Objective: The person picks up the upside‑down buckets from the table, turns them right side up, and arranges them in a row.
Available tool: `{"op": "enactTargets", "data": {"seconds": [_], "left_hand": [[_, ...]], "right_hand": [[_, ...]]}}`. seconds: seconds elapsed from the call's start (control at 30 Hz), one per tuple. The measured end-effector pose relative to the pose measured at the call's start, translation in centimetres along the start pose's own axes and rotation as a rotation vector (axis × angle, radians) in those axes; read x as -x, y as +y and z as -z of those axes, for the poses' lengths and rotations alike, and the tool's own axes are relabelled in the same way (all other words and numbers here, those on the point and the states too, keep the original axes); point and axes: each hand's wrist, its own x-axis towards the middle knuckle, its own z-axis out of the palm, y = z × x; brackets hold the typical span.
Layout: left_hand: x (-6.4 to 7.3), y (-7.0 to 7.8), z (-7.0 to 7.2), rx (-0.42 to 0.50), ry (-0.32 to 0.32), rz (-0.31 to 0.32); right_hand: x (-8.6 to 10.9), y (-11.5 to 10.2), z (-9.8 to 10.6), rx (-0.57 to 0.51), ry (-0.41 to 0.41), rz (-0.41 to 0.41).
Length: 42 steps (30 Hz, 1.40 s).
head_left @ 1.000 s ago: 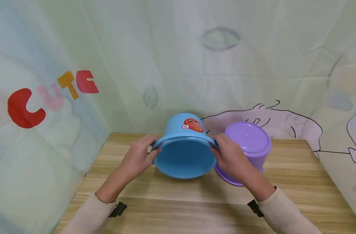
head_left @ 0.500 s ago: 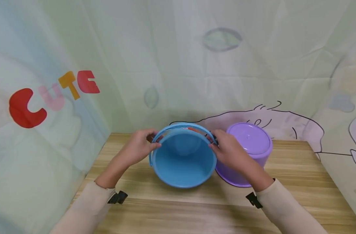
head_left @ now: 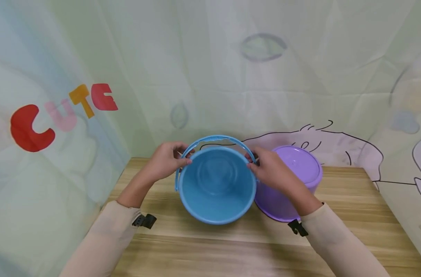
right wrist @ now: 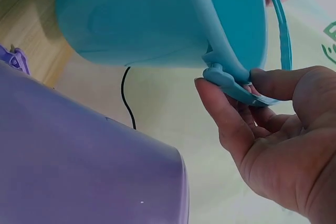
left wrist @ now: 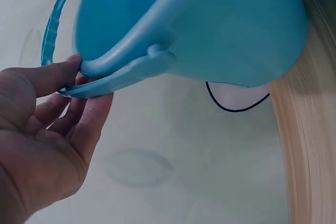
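A blue plastic bucket [head_left: 217, 192] is in the middle of the head view, its mouth tilted toward me and its inside bare. My left hand [head_left: 166, 161] pinches the left side of its handle and rim between thumb and fingers. On the opposite side my right hand [head_left: 267, 167] grips the handle and rim likewise. The blue handle [head_left: 215, 137] arches up behind the rim. In the left wrist view the thumb lies at the rim, with the fingers under the handle [left wrist: 118, 77]. The right wrist view shows the handle's pivot [right wrist: 216, 73] beside the right fingertips.
An upside-down purple bucket [head_left: 297, 165] stands close to the right of the blue one, partly behind my right forearm. Both are on a wooden table [head_left: 196, 254]. A printed cloth backdrop [head_left: 210, 77] encloses the table's back and sides.
The blue bucket has tipped back, from its mouth facing forward and its outside sticker showing, to its mouth facing up toward me. Both hands have risen slightly with the rim.
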Motion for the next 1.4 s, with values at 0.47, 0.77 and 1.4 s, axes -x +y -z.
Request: {"op": "enactTargets", "data": {"seconds": [0.47, 0.77, 1.4], "left_hand": [[-0.8, 0.3, 0.1, 0.038, 0.011, 0.021], [-1.9, -0.4, 0.1, 0.079, -0.046, 0.092], [-4.1, -2.2, -0.3, 0.227, -0.132, 0.269]], "right_hand": [[-0.8, 0.5, 0.5, -0.091, -0.04, -0.038], [-1.8, 0.7, 1.1, -0.101, -0.135, -0.052], [-4.3, 0.6, 1.1, -0.014, -0.259, -0.179]]}}
